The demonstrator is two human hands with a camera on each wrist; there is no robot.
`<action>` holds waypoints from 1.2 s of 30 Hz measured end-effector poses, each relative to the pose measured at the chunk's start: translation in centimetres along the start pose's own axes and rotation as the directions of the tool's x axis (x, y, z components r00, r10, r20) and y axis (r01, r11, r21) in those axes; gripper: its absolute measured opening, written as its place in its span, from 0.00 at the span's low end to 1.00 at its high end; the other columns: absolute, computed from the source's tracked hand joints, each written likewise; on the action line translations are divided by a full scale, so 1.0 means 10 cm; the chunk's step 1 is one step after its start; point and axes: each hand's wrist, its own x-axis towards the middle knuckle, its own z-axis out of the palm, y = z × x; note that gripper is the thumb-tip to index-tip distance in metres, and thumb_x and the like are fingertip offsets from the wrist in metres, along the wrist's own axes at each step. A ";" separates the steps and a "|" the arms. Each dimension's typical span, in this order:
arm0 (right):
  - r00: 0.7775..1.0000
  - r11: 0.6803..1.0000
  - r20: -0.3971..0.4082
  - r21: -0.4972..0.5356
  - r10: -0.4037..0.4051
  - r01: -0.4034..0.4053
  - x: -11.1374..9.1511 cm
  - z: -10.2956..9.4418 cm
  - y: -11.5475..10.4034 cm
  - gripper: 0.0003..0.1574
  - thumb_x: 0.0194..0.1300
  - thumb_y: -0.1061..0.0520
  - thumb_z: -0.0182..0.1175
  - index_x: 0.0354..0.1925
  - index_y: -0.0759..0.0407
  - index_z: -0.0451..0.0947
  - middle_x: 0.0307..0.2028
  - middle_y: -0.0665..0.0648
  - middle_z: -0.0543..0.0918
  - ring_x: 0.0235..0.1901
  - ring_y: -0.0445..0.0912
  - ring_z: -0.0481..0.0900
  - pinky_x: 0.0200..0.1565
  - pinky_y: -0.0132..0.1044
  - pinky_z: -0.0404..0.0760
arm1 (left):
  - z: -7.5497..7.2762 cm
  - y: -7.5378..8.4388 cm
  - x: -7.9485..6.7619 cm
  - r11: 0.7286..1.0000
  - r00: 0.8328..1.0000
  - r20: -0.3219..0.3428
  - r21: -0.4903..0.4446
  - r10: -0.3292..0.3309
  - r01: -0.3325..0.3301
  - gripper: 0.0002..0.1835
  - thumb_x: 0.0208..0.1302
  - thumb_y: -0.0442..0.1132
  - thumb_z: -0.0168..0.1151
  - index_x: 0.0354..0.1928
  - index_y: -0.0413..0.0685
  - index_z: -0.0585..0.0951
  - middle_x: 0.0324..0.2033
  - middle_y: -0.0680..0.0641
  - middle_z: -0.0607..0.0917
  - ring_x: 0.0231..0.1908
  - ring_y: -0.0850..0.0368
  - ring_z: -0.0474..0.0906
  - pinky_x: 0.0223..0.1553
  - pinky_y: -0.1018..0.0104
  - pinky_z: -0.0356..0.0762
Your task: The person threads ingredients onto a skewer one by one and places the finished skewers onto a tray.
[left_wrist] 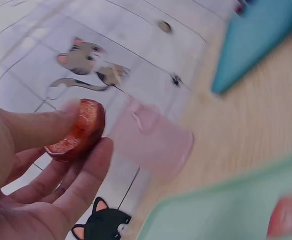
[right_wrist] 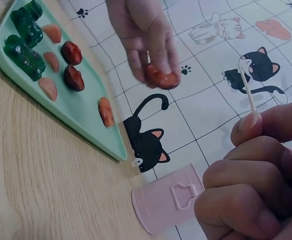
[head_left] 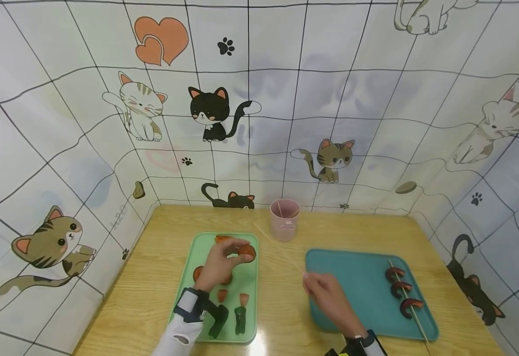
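My left hand point(head_left: 216, 267) pinches a glossy reddish-brown food piece point(head_left: 247, 253) between thumb and fingers, raised over the green tray point(head_left: 252, 316). In the left wrist view the piece point(left_wrist: 91, 125) looks rounded, with a dark edge. My right hand point(head_left: 330, 295), near the left edge of the blue tray point(head_left: 348, 282), grips a thin wooden skewer point(right_wrist: 247, 89) whose tip points up and away. On the green tray lie two more reddish-brown pieces point(right_wrist: 74, 78), an orange piece point(right_wrist: 106, 111), several pinkish wedges point(right_wrist: 48, 88) and dark green pieces point(right_wrist: 25, 57).
At the blue tray's right side lies a loaded skewer point(head_left: 416, 316) with three curled dark-red pieces point(head_left: 401, 289). Behind the trays stands a pink bucket-shaped cup point(head_left: 284, 225) with thin sticks in it. A cat-patterned curtain point(head_left: 268, 113) surrounds the wooden table point(head_left: 281, 316).
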 end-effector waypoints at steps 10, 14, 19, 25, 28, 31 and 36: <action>0.994 0.979 0.051 -0.173 -0.101 0.109 -0.10 0.01 0.00 0.31 0.81 0.48 0.51 0.19 0.59 0.67 0.16 0.46 0.60 0.17 0.34 0.55 0.23 0.28 0.60 | -0.07 0.03 -0.11 0.898 0.994 0.003 -0.428 -0.113 0.103 0.21 0.69 0.38 0.68 0.62 0.42 0.80 0.54 0.47 0.85 0.53 0.55 0.85 0.57 0.62 0.84; 0.987 0.970 0.074 -0.189 -0.142 0.153 -0.13 0.03 0.01 0.31 0.81 0.47 0.52 0.19 0.57 0.64 0.17 0.45 0.58 0.17 0.33 0.54 0.24 0.28 0.60 | -0.08 -0.03 -0.09 0.793 0.995 0.015 -0.603 -0.097 0.086 0.19 0.73 0.31 0.61 0.63 0.35 0.77 0.51 0.49 0.85 0.50 0.55 0.86 0.58 0.58 0.85; 0.984 0.952 0.081 -0.252 -0.159 0.175 -0.14 0.06 0.03 0.32 0.80 0.46 0.53 0.18 0.54 0.61 0.15 0.43 0.57 0.16 0.32 0.53 0.23 0.25 0.58 | -0.11 -0.07 -0.08 0.734 0.996 0.021 -0.674 -0.092 0.082 0.14 0.74 0.31 0.59 0.58 0.43 0.82 0.50 0.52 0.85 0.50 0.58 0.85 0.58 0.60 0.84; 0.980 0.932 0.104 -0.307 -0.170 0.194 -0.14 0.08 0.03 0.32 0.80 0.48 0.52 0.17 0.53 0.59 0.14 0.42 0.54 0.14 0.32 0.50 0.21 0.25 0.54 | -0.13 -0.06 -0.09 0.721 0.996 0.025 -0.688 -0.090 0.083 0.14 0.74 0.30 0.58 0.58 0.44 0.82 0.52 0.51 0.83 0.50 0.60 0.84 0.57 0.63 0.84; 0.979 0.925 0.106 -0.324 -0.173 0.198 -0.13 0.09 0.03 0.32 0.80 0.48 0.53 0.17 0.53 0.59 0.14 0.41 0.54 0.15 0.32 0.50 0.22 0.25 0.54 | -0.14 -0.05 -0.10 0.732 0.995 0.025 -0.675 -0.097 0.088 0.13 0.73 0.30 0.60 0.56 0.46 0.83 0.50 0.52 0.83 0.48 0.60 0.85 0.56 0.64 0.85; 0.978 0.921 0.109 -0.332 -0.176 0.203 -0.13 0.10 0.03 0.32 0.80 0.47 0.53 0.18 0.52 0.60 0.14 0.41 0.54 0.15 0.32 0.50 0.22 0.25 0.54 | -0.13 -0.04 -0.11 0.747 0.994 0.030 -0.658 -0.106 0.099 0.13 0.71 0.29 0.61 0.53 0.49 0.84 0.47 0.52 0.85 0.44 0.59 0.86 0.56 0.64 0.85; 0.977 0.917 0.112 -0.338 -0.183 0.211 -0.12 0.13 0.04 0.33 0.80 0.45 0.52 0.17 0.52 0.60 0.14 0.41 0.54 0.15 0.32 0.49 0.22 0.25 0.54 | -0.11 -0.03 -0.14 0.759 0.992 0.048 -0.640 -0.116 0.120 0.13 0.70 0.29 0.64 0.52 0.51 0.85 0.46 0.53 0.85 0.42 0.58 0.87 0.56 0.64 0.84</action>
